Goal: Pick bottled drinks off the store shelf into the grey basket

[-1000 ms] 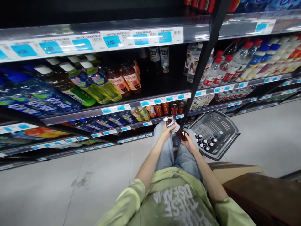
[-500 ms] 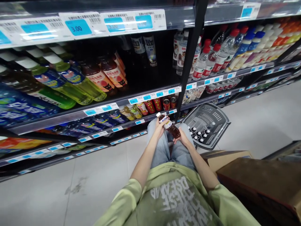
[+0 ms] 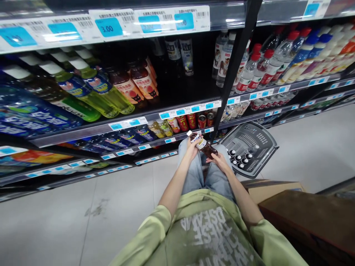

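Over the jeans [image 3: 191, 177], the right hand [image 3: 220, 162] grasps the base of the bottle [image 3: 208, 149] and the left hand [image 3: 194, 146] grips its labelled upper part. The bottle lies between the two hands, its long axis slanting from the base by the right hand to the cap, leftward and shelfward. Beyond the right knee sits the basket [image 3: 245, 136], nearer the right hand, then the shelf [image 3: 191, 92].

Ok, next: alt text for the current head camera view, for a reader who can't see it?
The left hand holds a brown drink bottle near its white cap, with the right hand at its base, above the wearer's jeans. To the right, a gray basket holds white-capped bottles; drink shelves stretch across ahead.
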`<action>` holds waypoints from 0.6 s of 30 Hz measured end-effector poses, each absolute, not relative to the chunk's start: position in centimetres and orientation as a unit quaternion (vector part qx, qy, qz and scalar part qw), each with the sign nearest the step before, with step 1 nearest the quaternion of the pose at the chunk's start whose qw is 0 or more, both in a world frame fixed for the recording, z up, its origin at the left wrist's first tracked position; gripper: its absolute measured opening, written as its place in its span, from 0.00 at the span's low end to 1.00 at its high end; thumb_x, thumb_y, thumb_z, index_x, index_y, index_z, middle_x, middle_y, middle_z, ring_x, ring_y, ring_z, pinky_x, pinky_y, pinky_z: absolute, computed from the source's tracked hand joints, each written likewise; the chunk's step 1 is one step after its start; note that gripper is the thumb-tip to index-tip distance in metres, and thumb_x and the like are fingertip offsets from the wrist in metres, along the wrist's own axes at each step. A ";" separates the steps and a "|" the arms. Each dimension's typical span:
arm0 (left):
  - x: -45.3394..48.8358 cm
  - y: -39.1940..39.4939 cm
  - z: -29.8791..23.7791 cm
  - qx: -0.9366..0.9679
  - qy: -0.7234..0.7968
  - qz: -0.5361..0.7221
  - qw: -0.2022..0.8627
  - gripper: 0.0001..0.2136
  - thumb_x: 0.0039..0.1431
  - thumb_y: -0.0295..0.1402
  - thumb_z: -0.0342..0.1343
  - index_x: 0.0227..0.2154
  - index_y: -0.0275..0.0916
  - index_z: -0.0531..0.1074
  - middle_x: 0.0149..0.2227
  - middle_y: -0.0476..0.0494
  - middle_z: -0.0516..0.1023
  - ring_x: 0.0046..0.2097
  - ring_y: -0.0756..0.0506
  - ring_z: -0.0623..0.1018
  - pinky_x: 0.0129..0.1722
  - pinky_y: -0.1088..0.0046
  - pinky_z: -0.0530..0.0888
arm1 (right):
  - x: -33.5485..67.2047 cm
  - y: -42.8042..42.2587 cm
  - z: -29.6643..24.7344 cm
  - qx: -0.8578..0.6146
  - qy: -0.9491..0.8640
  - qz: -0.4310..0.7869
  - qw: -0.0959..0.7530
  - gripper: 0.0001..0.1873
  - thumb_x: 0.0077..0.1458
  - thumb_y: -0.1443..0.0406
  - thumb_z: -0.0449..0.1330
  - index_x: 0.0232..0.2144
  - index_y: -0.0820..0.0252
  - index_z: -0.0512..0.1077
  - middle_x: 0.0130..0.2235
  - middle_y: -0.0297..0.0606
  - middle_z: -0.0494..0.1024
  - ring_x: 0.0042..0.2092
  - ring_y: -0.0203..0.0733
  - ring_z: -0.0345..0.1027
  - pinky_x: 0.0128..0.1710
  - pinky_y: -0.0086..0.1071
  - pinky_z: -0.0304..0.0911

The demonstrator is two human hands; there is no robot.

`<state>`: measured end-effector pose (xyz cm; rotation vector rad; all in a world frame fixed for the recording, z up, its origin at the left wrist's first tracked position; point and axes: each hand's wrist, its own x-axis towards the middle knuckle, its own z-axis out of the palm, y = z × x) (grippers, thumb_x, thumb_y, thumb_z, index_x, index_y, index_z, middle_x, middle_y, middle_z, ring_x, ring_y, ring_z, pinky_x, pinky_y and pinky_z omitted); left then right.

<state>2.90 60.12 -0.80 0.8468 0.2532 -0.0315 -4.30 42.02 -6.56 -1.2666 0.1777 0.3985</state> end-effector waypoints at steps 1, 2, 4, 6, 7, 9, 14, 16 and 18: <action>2.9 60.1 -0.9 0.410 0.121 -0.014 0.904 0.29 0.37 0.32 0.78 0.45 0.41 0.74 0.45 0.42 0.85 0.50 0.38 0.84 0.53 0.59 0.76 | -4.3 42.1 -6.5 -0.590 0.083 0.177 0.784 0.38 0.42 0.37 0.75 0.45 0.57 0.76 0.39 0.43 0.85 0.39 0.58 0.83 0.50 0.55 0.80; 2.9 60.1 -1.0 0.410 0.119 -0.012 0.904 0.29 0.38 0.32 0.78 0.45 0.41 0.74 0.45 0.42 0.85 0.50 0.38 0.84 0.54 0.60 0.75 | -4.3 42.2 -6.5 -0.596 0.083 0.166 0.781 0.39 0.41 0.38 0.76 0.46 0.56 0.76 0.42 0.43 0.85 0.40 0.58 0.83 0.50 0.55 0.80; 2.9 60.0 -1.2 0.416 0.115 -0.008 0.902 0.29 0.39 0.34 0.79 0.45 0.40 0.74 0.46 0.40 0.85 0.51 0.38 0.83 0.54 0.60 0.75 | -4.2 42.4 -6.7 -0.619 0.083 0.135 0.769 0.42 0.38 0.39 0.77 0.50 0.55 0.74 0.47 0.44 0.84 0.45 0.58 0.82 0.53 0.54 0.79; 3.0 59.8 -1.3 0.428 0.112 -0.006 0.897 0.28 0.40 0.34 0.79 0.45 0.40 0.74 0.45 0.40 0.85 0.50 0.38 0.82 0.53 0.61 0.74 | -4.0 42.5 -7.1 -0.646 0.090 0.082 0.753 0.47 0.35 0.42 0.78 0.54 0.54 0.72 0.52 0.46 0.83 0.51 0.58 0.80 0.57 0.54 0.76; 3.0 59.7 -1.3 0.433 0.111 -0.007 0.895 0.27 0.40 0.34 0.79 0.45 0.40 0.75 0.44 0.40 0.85 0.50 0.37 0.82 0.53 0.61 0.74 | -3.9 42.5 -7.3 -0.657 0.094 0.053 0.747 0.49 0.34 0.43 0.79 0.56 0.54 0.70 0.54 0.47 0.81 0.54 0.58 0.79 0.59 0.53 0.75; 2.9 59.6 -1.1 0.441 0.111 -0.015 0.891 0.26 0.41 0.33 0.79 0.44 0.41 0.75 0.44 0.40 0.85 0.50 0.37 0.82 0.52 0.61 0.74 | -3.7 42.3 -7.6 -0.667 0.100 0.013 0.738 0.52 0.34 0.43 0.79 0.58 0.53 0.68 0.57 0.48 0.79 0.58 0.58 0.76 0.60 0.52 0.74; 2.5 59.7 -0.4 0.453 0.108 -0.038 0.884 0.24 0.42 0.29 0.77 0.43 0.43 0.75 0.45 0.40 0.85 0.54 0.33 0.81 0.54 0.60 0.74 | -3.6 41.2 -7.6 -0.605 0.115 0.093 0.783 0.40 0.49 0.34 0.66 0.54 0.50 0.68 0.59 0.47 0.76 0.54 0.58 0.78 0.49 0.53 0.80; 2.4 59.8 -0.3 0.448 0.102 -0.038 0.888 0.24 0.41 0.29 0.76 0.42 0.43 0.75 0.46 0.41 0.85 0.55 0.33 0.81 0.55 0.59 0.74 | -3.7 41.0 -7.5 -0.589 0.120 0.103 0.793 0.38 0.49 0.35 0.67 0.52 0.50 0.68 0.58 0.46 0.76 0.53 0.58 0.78 0.48 0.54 0.80; 2.4 60.0 -0.4 0.439 0.099 -0.037 0.892 0.24 0.40 0.29 0.77 0.42 0.44 0.75 0.45 0.42 0.84 0.54 0.35 0.82 0.56 0.59 0.74 | -3.8 41.0 -7.6 -0.591 0.121 0.092 0.792 0.40 0.44 0.36 0.71 0.51 0.49 0.68 0.57 0.45 0.77 0.54 0.58 0.78 0.50 0.53 0.79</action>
